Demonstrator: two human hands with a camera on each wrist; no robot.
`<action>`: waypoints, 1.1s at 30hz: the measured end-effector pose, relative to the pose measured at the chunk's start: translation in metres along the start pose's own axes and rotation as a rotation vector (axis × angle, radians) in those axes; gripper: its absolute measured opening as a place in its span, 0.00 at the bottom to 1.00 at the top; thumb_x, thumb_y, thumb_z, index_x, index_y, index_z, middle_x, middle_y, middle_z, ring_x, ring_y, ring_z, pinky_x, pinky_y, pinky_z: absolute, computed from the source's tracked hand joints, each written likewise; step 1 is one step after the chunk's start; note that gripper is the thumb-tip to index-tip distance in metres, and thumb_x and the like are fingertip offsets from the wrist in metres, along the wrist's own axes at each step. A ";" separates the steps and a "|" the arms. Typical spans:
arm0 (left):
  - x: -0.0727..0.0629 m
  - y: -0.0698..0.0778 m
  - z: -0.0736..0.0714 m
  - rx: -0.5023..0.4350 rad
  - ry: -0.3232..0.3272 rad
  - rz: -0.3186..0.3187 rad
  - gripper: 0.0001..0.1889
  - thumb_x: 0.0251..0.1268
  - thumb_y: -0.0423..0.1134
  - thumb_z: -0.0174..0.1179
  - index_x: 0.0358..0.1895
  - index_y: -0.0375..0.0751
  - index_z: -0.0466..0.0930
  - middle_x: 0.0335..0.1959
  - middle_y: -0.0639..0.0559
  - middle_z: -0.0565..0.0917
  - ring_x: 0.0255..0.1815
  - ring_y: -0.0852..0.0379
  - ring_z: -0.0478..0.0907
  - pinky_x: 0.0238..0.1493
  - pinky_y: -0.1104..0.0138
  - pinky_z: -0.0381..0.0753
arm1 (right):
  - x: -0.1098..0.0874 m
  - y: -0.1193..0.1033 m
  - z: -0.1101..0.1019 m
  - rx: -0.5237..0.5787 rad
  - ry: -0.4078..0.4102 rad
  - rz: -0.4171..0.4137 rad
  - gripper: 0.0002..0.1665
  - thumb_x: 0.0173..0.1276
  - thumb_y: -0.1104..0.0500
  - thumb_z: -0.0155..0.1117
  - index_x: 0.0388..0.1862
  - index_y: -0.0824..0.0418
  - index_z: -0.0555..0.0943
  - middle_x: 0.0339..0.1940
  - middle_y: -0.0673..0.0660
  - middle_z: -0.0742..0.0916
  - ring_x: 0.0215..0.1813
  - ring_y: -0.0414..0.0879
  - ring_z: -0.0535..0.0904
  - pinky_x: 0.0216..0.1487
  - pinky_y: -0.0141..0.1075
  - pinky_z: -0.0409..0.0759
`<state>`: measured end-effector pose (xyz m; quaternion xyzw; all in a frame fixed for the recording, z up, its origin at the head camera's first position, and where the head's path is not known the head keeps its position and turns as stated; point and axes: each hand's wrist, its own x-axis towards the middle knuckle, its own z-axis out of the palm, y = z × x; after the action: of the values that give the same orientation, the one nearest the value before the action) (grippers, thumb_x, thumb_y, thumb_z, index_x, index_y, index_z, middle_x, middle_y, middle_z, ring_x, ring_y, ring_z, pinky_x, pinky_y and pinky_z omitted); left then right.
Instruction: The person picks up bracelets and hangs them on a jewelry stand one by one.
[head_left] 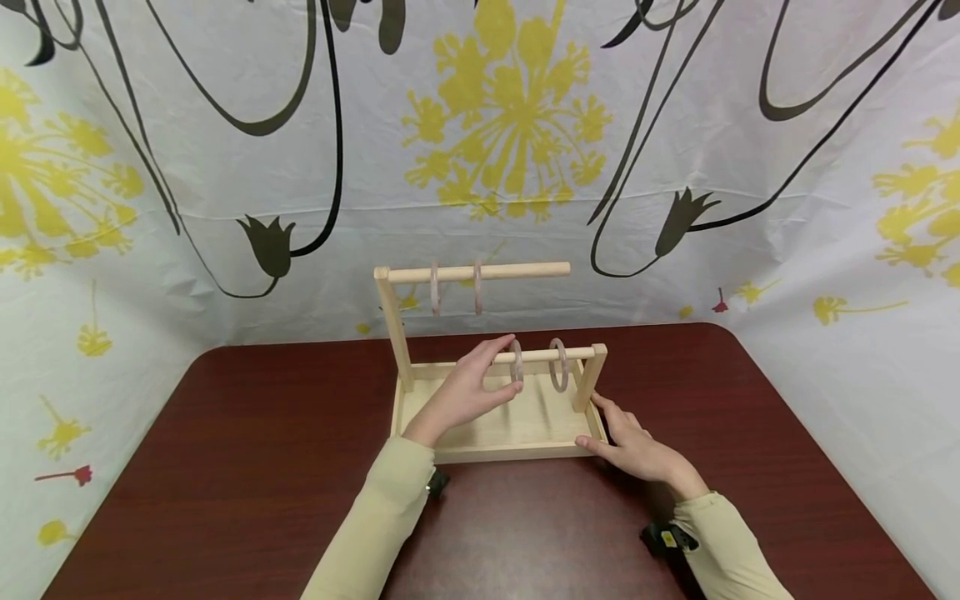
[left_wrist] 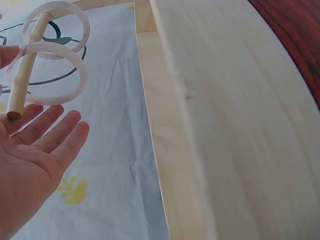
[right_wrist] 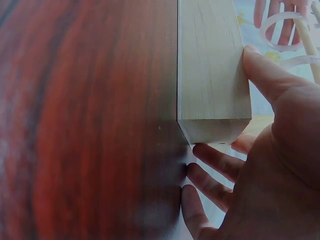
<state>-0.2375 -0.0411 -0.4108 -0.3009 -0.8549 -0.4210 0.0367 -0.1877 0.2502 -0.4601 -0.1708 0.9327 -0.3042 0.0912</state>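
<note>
A light wooden rack (head_left: 521, 452) has a tray base and two horizontal bars at different heights. My left hand (head_left: 468, 385) holds a pale pinkish bangle (head_left: 517, 372) near the free end of the lower bar (head_left: 536, 356), its fingers at the top edge and thumb at the bottom. In the left wrist view, this bangle (left_wrist: 84, 80) encircles the bar. Another bangle (head_left: 552, 377) hangs to its right on the same bar. My right hand (head_left: 633, 446) grips the tray's front right corner, thumb on the front rim and fingers along the right side.
Two more bangles, a left one (head_left: 435, 289) and a right one (head_left: 477, 289), hang from the higher bar (head_left: 525, 270). The rack stands on a dark red-brown table (head_left: 300, 450). Behind is a white curtain (head_left: 360, 167) with flower prints.
</note>
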 end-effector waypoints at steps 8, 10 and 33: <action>0.005 0.003 0.001 0.059 -0.023 0.004 0.37 0.64 0.47 0.64 0.74 0.46 0.60 0.69 0.48 0.67 0.67 0.48 0.65 0.64 0.54 0.66 | -0.001 -0.002 0.000 0.006 -0.001 0.001 0.49 0.72 0.42 0.57 0.76 0.69 0.48 0.73 0.72 0.59 0.68 0.72 0.55 0.56 0.71 0.58; 0.006 0.003 0.001 0.065 -0.030 0.014 0.37 0.64 0.48 0.64 0.74 0.46 0.59 0.69 0.48 0.67 0.68 0.49 0.65 0.64 0.55 0.66 | -0.001 -0.002 -0.001 0.011 -0.003 -0.002 0.49 0.72 0.43 0.57 0.76 0.69 0.48 0.73 0.73 0.59 0.68 0.72 0.55 0.56 0.71 0.57; 0.011 0.007 0.005 0.191 -0.043 0.057 0.38 0.65 0.50 0.63 0.74 0.43 0.58 0.70 0.46 0.65 0.70 0.49 0.61 0.66 0.56 0.63 | 0.002 0.001 -0.002 0.030 -0.027 -0.008 0.50 0.72 0.43 0.56 0.76 0.71 0.46 0.73 0.73 0.56 0.69 0.74 0.52 0.57 0.71 0.55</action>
<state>-0.2417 -0.0287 -0.4051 -0.3294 -0.8828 -0.3298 0.0586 -0.1901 0.2510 -0.4591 -0.1773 0.9260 -0.3163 0.1051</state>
